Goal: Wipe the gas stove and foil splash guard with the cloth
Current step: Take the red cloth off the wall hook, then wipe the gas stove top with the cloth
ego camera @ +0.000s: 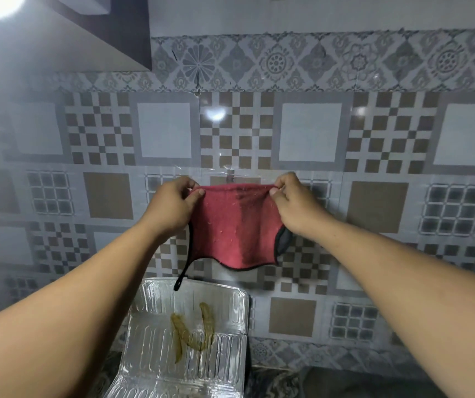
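A red cloth (232, 225) with black edging and a black hanging loop is stretched out in front of the tiled wall. My left hand (170, 205) pinches its upper left corner and my right hand (295, 203) pinches its upper right corner. The cloth has a dark smudge near its top middle. Below it stands the silver foil splash guard (150, 354), leaning against the wall, with yellow-brown greasy streaks (193, 328) on its face. The gas stove is not in view.
A patterned tiled wall (374, 139) fills the view behind the cloth. A small hook (230, 173) sits on the wall just above the cloth. A dark cabinet or hood (115, 30) hangs at the top left. A patterned countertop (273, 380) shows at the bottom.
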